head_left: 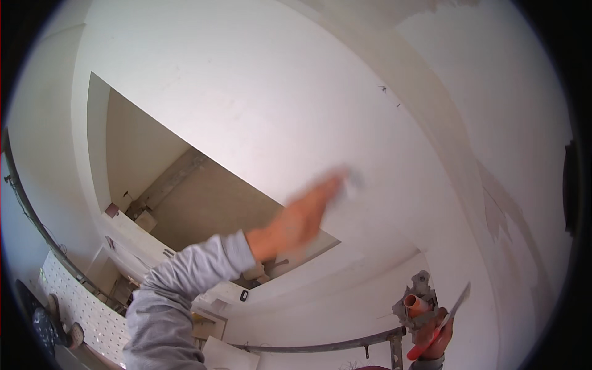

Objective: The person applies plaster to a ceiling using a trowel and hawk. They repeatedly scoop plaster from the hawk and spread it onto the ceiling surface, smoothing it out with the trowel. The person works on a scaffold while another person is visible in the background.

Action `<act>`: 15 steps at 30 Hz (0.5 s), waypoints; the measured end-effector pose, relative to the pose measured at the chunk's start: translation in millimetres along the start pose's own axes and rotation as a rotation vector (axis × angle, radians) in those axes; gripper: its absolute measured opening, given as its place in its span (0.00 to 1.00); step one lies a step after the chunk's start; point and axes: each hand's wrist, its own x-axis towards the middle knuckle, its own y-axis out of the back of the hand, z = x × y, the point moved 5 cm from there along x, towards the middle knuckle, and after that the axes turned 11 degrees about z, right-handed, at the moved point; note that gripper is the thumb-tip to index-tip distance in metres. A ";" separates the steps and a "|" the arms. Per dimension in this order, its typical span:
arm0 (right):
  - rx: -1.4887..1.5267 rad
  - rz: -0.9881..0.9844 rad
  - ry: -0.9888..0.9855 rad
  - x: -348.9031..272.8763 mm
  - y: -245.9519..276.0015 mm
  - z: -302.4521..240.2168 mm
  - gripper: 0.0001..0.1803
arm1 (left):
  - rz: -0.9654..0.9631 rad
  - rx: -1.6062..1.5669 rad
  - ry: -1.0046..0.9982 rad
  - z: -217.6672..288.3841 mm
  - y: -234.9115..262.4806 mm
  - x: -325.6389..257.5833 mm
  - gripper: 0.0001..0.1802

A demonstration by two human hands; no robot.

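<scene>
My left hand (295, 225), at the end of a grey sleeve, reaches up to a smooth white wall surface (259, 111). Motion blurs its fingers; a small whitish-grey smear (351, 184) shows at the fingertips, and I cannot make out what it is. Low at the right, my right hand (435, 339) is closed on a putty knife with a red handle (425, 349) and a thin pale blade (459, 300) pointing up. Right beside that hand is an open-ended orange tube (416, 303), with rough grey putty-like material (420, 280) around it. How the tube and hand connect is unclear.
A rectangular opening (206, 191) in the white surface shows a brownish floor beyond. Metal tube rails run along the bottom (320, 347) and left (37, 222). At lower left, shoes (75, 336) rest by a perforated platform (86, 308); whose they are I cannot tell.
</scene>
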 end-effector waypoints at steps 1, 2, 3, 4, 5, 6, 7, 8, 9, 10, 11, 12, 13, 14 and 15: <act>-0.028 0.078 0.069 -0.8 25.0 -6.3 0.22 | 0.269 0.022 -0.012 -4.6 27.6 37.6 0.29; -0.136 0.265 0.168 -10.0 87.6 -5.6 0.26 | 0.510 0.041 -0.044 -5.2 53.9 70.8 0.22; -0.266 0.482 0.246 -25.6 152.3 -4.5 0.30 | 0.714 0.048 -0.081 -4.6 72.7 100.6 0.16; -0.394 0.699 0.291 -39.1 193.2 -4.4 0.35 | 0.871 0.049 -0.119 -3.8 86.4 124.6 0.09; -0.411 0.784 0.273 -59.3 227.7 6.1 0.36 | 0.982 0.045 -0.149 -4.0 95.2 144.4 0.05; -0.419 0.859 0.250 -69.8 244.9 18.9 0.38 | 1.036 0.042 -0.184 -3.2 99.5 162.0 0.07; -0.429 0.934 0.236 -77.7 254.9 26.5 0.40 | 1.039 0.027 -0.137 -6.3 106.0 176.9 0.08; -0.391 0.948 0.184 -83.6 263.9 35.4 0.41 | 1.060 0.025 -0.232 -1.2 103.4 185.5 0.11; -0.336 0.953 0.127 -86.6 277.1 52.8 0.43 | 1.068 0.033 -0.340 16.7 94.3 196.2 0.17; -0.289 0.968 0.065 -92.8 283.5 65.0 0.44 | 1.076 0.037 -0.434 27.5 81.0 204.0 0.24; -0.272 0.920 0.051 -93.7 274.6 70.5 0.45 | 1.082 0.037 -0.523 32.6 63.7 206.9 0.31; -0.253 0.874 0.038 -91.2 266.2 75.9 0.47 | 1.084 0.037 -0.496 31.4 45.4 206.9 0.30; -0.235 0.823 0.026 -86.5 252.9 80.3 0.48 | 1.087 0.041 -0.472 31.9 28.2 203.5 0.30; -0.225 0.859 0.019 -87.8 243.8 84.8 0.47 | 1.090 0.043 -0.444 30.6 8.7 199.1 0.30; -0.218 0.890 0.010 -85.8 234.8 87.6 0.46 | 1.078 0.028 -0.432 27.6 -14.0 195.5 0.30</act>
